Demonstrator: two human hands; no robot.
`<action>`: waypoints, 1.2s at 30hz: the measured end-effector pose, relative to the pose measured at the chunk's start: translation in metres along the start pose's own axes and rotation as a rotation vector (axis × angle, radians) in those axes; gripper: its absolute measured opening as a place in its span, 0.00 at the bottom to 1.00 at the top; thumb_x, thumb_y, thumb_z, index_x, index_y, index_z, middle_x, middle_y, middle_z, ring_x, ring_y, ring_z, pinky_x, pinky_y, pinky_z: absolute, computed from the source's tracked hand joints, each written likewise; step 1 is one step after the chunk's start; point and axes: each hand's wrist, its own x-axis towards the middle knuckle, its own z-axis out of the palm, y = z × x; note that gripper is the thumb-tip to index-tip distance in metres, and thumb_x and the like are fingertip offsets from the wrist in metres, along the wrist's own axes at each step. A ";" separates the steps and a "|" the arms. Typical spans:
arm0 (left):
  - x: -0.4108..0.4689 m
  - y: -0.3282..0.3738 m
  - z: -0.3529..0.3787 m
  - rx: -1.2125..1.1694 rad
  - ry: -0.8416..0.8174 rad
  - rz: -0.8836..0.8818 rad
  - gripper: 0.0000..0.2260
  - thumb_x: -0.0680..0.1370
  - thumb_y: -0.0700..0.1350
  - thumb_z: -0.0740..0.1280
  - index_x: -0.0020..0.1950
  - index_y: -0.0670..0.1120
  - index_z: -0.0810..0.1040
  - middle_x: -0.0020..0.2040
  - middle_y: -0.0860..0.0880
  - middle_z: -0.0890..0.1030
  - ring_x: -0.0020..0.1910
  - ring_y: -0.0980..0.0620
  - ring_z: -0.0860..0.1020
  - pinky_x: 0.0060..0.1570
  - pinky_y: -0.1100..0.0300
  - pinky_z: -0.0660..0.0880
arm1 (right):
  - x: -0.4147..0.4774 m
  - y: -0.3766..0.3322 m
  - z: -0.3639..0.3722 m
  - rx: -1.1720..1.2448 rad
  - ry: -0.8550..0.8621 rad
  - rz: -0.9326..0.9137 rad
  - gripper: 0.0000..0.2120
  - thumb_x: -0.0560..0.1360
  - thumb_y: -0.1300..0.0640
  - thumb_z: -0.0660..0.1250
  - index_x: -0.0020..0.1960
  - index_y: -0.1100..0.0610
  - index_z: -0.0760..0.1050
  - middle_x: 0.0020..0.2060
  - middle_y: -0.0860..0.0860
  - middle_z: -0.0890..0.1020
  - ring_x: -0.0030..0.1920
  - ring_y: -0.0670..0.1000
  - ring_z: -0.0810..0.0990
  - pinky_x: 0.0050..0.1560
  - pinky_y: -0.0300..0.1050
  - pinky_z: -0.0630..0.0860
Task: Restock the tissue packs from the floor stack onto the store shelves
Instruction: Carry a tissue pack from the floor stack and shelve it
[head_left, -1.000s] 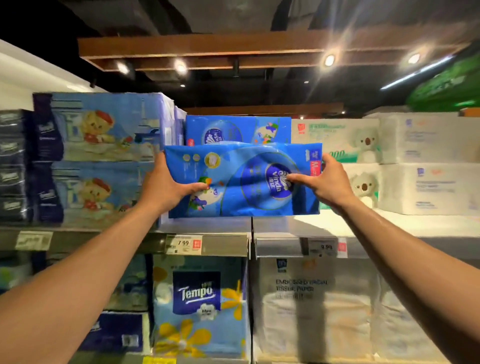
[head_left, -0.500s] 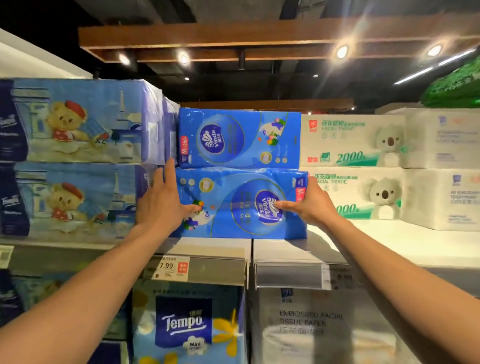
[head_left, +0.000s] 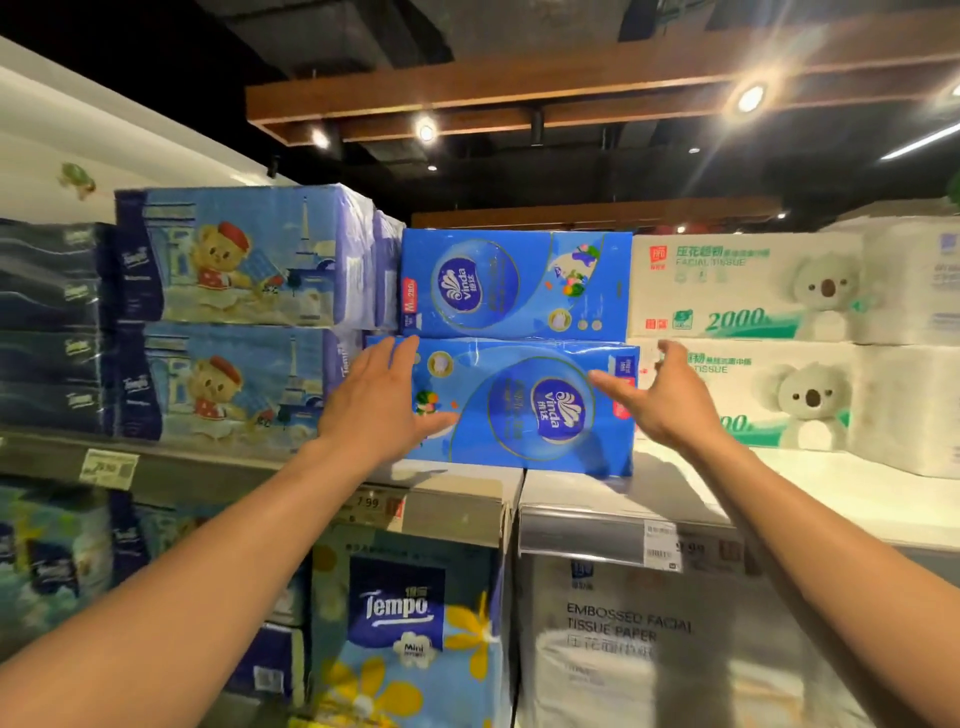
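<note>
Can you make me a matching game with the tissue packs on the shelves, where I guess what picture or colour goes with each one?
Things:
1. lower Vinda pack
2. Tempo Mini pack
3. bear packs
4. white 2000 packs

Clues:
A. grey koala picture
B. yellow flowers, lower shelf
C. bright blue, between the left hand and right hand
D. red hat and a tower

Pairs: 1-C, 2-B, 3-D, 4-A
</note>
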 end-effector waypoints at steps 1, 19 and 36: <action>-0.006 0.005 -0.006 -0.015 -0.010 0.024 0.47 0.71 0.67 0.70 0.81 0.50 0.51 0.80 0.48 0.57 0.79 0.48 0.55 0.73 0.48 0.62 | -0.008 -0.005 -0.009 -0.007 0.012 -0.029 0.50 0.67 0.34 0.74 0.77 0.59 0.59 0.70 0.60 0.74 0.68 0.61 0.74 0.64 0.54 0.72; -0.225 0.136 0.009 -0.455 -0.418 0.682 0.42 0.70 0.70 0.66 0.77 0.46 0.66 0.74 0.45 0.70 0.72 0.46 0.69 0.72 0.55 0.63 | -0.338 0.027 -0.119 -0.484 -0.087 0.064 0.33 0.77 0.39 0.66 0.74 0.58 0.69 0.72 0.56 0.74 0.71 0.55 0.71 0.69 0.44 0.65; -0.576 0.486 0.047 -0.666 -0.980 1.147 0.42 0.69 0.71 0.67 0.73 0.44 0.70 0.71 0.45 0.74 0.70 0.47 0.72 0.68 0.58 0.64 | -0.754 0.220 -0.386 -0.548 -0.045 0.898 0.35 0.80 0.38 0.62 0.79 0.56 0.59 0.77 0.56 0.65 0.76 0.56 0.64 0.74 0.50 0.61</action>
